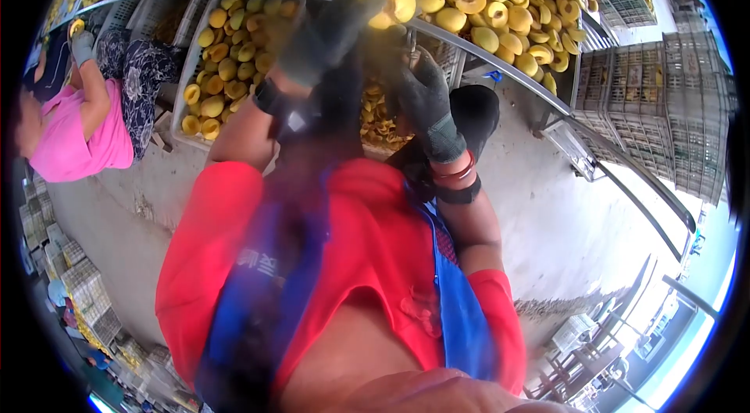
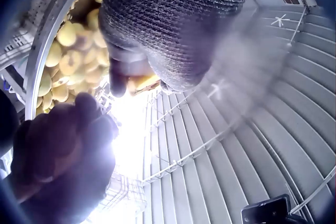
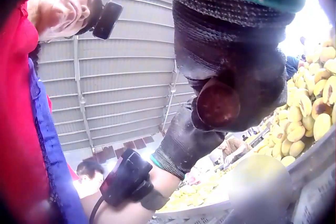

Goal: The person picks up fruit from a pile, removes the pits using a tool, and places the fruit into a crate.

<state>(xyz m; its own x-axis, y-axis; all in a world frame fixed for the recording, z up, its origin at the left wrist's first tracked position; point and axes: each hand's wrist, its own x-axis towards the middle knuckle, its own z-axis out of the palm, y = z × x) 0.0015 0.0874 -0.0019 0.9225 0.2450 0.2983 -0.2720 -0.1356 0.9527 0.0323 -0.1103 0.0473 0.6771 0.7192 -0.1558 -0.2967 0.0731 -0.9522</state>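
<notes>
My gloved left hand [image 1: 324,38] pinches a yellow peach half [image 1: 394,3] above the metal table edge, its cut side and hollow showing. In the left wrist view, that gloved hand hides most of the fruit [image 2: 142,82]. My gloved right hand [image 1: 428,96] is close beside it, slightly lower. In the right wrist view its fingers curl round a tool with a rounded reddish-brown end [image 3: 218,103]; the rest is hidden in the grip. A thin metal part [image 1: 412,39] shows by the right fingertips in the head view.
Peach halves [image 1: 508,22] lie heaped on the metal-edged table [image 1: 500,61]. A crate [image 1: 187,92] of fruit stands below left, and peach scraps [image 1: 379,112] lie under my hands. Stacked crates [image 1: 656,100] rise at right. A person in pink [image 1: 86,132] sits at left.
</notes>
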